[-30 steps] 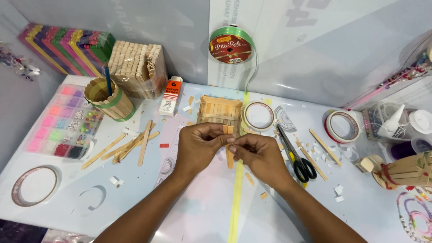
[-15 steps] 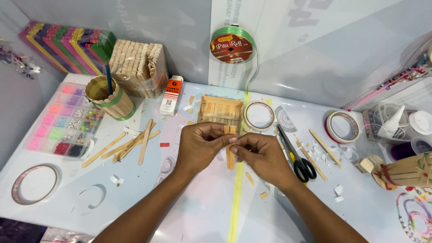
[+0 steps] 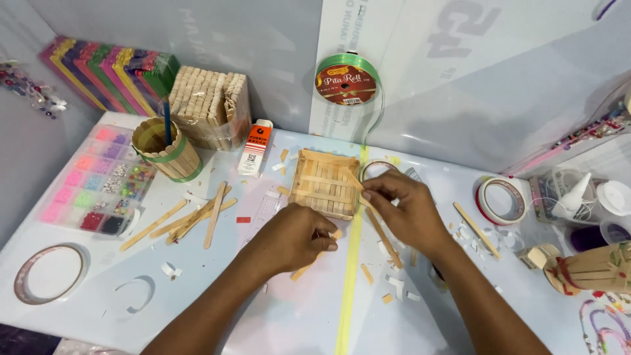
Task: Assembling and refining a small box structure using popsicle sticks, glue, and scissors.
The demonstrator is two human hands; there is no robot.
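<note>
A square tray of wooden craft sticks (image 3: 317,186) lies flat on the white table just beyond my hands. My right hand (image 3: 409,213) pinches a thin wooden stick (image 3: 353,179) at the tray's right edge, and the stick slants up across the tray's corner. My left hand (image 3: 294,238) rests curled on the table in front of the tray, fingers closed on a short wooden stick piece (image 3: 336,233). Another stick (image 3: 302,270) pokes out from under that hand. A green ribbon strip (image 3: 350,283) runs down the table between my forearms from a ribbon roll (image 3: 346,80) on the wall.
Loose sticks (image 3: 196,219) lie left of the tray, beside a stick-built cup (image 3: 165,150), a bead organiser (image 3: 92,186) and a small orange and white box (image 3: 253,148). Tape rolls sit far left (image 3: 49,273) and right (image 3: 502,201). A bundle of sticks (image 3: 211,105) stands behind. A stick model (image 3: 591,266) is far right.
My hands, joined over a small piece in front of the tray, have parted. The right hand went up to the tray's right edge with a stick; the left drew down and left.
</note>
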